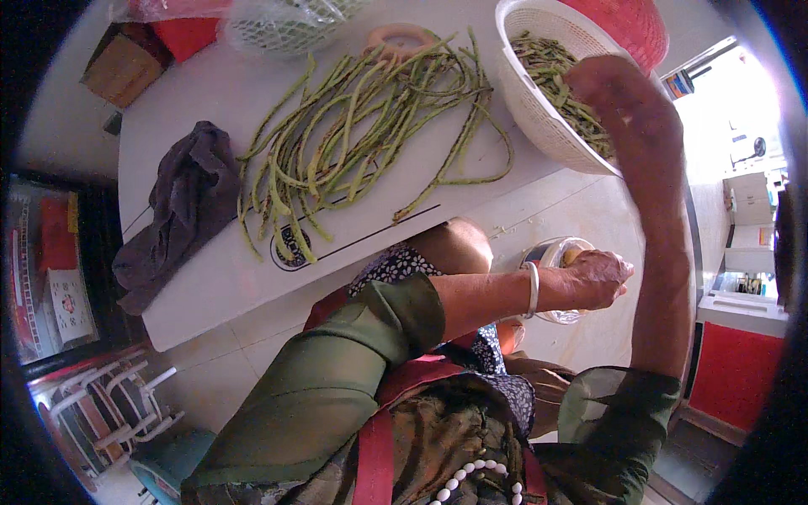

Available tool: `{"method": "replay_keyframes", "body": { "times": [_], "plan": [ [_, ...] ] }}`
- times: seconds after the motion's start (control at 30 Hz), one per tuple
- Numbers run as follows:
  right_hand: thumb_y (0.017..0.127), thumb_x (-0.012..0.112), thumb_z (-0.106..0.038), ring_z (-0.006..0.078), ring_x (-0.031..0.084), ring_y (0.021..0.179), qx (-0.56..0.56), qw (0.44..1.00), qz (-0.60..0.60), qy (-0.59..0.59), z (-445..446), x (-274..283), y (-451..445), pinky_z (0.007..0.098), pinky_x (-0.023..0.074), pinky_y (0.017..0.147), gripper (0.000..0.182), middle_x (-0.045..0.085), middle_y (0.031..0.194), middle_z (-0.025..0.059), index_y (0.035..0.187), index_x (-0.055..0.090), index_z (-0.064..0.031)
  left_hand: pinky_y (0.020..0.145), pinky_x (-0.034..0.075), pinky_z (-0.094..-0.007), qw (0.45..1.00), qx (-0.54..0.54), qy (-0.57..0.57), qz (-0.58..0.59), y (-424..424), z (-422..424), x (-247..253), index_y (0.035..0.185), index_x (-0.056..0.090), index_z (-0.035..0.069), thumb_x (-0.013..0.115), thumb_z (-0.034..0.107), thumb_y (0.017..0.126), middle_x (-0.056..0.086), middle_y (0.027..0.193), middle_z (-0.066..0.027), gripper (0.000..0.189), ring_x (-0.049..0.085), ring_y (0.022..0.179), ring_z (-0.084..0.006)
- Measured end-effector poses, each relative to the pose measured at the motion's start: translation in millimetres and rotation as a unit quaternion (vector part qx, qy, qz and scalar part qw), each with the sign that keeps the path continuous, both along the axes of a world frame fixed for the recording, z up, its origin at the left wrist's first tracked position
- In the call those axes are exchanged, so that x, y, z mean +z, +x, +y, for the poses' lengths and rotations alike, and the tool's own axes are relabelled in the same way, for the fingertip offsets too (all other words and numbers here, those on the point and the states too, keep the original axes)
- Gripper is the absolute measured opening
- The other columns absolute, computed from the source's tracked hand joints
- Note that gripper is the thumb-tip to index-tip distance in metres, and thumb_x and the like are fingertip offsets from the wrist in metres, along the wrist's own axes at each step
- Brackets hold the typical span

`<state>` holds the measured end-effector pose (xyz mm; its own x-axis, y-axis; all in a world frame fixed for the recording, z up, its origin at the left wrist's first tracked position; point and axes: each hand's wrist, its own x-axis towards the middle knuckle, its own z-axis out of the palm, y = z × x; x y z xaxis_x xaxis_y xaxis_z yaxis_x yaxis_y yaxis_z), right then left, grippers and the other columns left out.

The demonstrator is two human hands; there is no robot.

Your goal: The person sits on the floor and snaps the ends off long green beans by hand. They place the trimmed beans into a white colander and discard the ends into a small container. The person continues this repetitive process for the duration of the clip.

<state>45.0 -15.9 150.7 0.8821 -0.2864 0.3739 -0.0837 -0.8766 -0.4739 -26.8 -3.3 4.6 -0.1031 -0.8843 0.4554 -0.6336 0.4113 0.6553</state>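
Note:
Long green beans (353, 139) lie in a loose tangle across a white table. At the upper right, a white plastic colander (527, 123) holds many short bean pieces (555, 76). My right hand (600, 82) reaches over its rim, fingers partly blurred against the pieces; whether it holds any is unclear. Over a lined bin (555, 249) on the floor is my left hand (596, 278), with a silver bangle on the wrist. Its fingers are curled, and their inner side is hidden, so I cannot tell what they hold.
A dark cloth (189, 189) hangs over the left part of the table (189, 315). Behind the beans are a wooden ring-shaped object (401, 41), a plastic-covered green mesh (284, 25) and a cardboard box (123, 69). A red basket (637, 31) is beyond the colander. Stacked stools (107, 410) stand lower left.

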Motion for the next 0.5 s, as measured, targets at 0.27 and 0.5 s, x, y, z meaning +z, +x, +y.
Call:
{"method": "replay_keyframes", "body": {
  "times": [0.27, 0.5],
  "plan": [
    [0.069, 0.052, 0.002, 0.0324, 0.056, 0.073, 0.226, 0.965, 0.052, -0.122, 53, -77, 49, 0.0374, 0.0478, 0.061, 0.018, 0.054, 0.079, 0.0128, 0.085, 0.057, -0.0043, 0.069, 0.046, -0.0341, 0.998, -0.010, 0.060, -0.019, 18, 22, -16, 0.089, 0.058, 0.002, 0.056, 0.017, 0.074, 0.057, 0.092, -0.0140, 0.021, 0.055, 0.083, -0.0232],
    [0.071, 0.050, -0.006, 0.0299, 0.059, 0.071, 0.205, 0.929, -0.001, -0.308, 52, -105, 108, 0.0384, 0.0493, 0.058, 0.011, 0.052, 0.086, 0.0128, 0.081, 0.055, -0.0060, 0.076, 0.042, -0.0355, 0.998, -0.017, 0.060, 0.006, 22, 28, -21, 0.094, 0.057, 0.004, 0.058, 0.019, 0.074, 0.055, 0.099, -0.0143, 0.026, 0.051, 0.092, -0.0251]
  ]
}}
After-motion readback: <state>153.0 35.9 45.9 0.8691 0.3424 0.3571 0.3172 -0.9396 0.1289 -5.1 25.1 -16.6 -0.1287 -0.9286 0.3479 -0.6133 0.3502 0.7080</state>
